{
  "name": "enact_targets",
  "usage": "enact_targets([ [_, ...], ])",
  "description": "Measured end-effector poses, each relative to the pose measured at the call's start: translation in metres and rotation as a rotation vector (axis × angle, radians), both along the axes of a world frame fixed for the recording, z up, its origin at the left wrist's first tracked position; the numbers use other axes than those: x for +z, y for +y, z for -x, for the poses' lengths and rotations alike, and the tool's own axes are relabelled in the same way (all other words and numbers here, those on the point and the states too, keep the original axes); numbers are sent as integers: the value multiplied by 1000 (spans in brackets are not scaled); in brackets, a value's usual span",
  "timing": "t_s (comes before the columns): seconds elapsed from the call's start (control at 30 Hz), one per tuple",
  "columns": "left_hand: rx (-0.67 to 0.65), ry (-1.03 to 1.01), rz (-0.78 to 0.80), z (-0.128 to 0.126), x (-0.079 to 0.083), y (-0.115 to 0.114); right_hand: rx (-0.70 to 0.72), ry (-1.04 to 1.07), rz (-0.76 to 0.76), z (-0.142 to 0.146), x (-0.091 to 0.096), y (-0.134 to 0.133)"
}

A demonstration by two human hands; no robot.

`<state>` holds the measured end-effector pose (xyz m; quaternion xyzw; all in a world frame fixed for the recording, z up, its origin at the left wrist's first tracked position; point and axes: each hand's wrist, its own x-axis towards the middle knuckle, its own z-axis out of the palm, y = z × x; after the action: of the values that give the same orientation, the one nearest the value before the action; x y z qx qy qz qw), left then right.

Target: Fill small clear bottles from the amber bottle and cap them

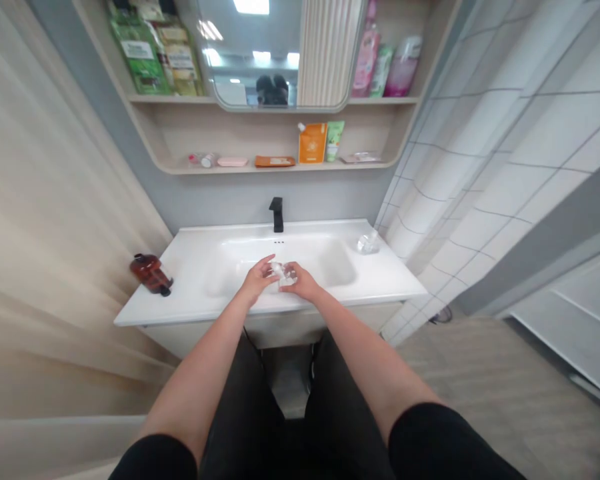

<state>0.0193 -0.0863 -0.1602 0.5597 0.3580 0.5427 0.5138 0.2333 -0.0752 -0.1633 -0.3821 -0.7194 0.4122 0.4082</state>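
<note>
Over the front part of the white sink [220,277], both of my hands are at a small clear bottle [287,275] with a white top. My right hand [304,283] is closed around the bottle's body from the right. From the left, the thumb and fingers of my left hand [256,281] close in at the white top, with one finger raised. The bottle looks tilted, its top toward my left hand. Exactly where the left fingertips touch it is too small to make out.
A black faucet [277,215] stands behind the basin. Another clear bottle [368,244] lies at the right on the counter, and a brown pump bottle [151,273] at the left. Above is a shelf [230,169] with an orange pouch [313,143], a green tube [335,141] and a mirror [260,67].
</note>
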Motion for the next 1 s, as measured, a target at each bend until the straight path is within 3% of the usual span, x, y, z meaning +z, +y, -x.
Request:
enact_targets([
  [0.2,215,182,-132,2,6,-1,-24,-5,34,0,-2,0],
  [0.3,221,305,-197,5,16,-4,-26,6,37,0,-3,2],
  [0.5,125,495,-307,3,46,-12,-26,-9,6,0,-3,2],
  [0.73,300,725,-445,10,94,-22,-26,-4,35,-2,-5,2],
  [0.87,443,677,-348,41,109,-33,-47,-7,42,-2,-9,4],
  [1.0,761,829,-152,107,103,-49,-57,3,51,-2,-13,5],
])
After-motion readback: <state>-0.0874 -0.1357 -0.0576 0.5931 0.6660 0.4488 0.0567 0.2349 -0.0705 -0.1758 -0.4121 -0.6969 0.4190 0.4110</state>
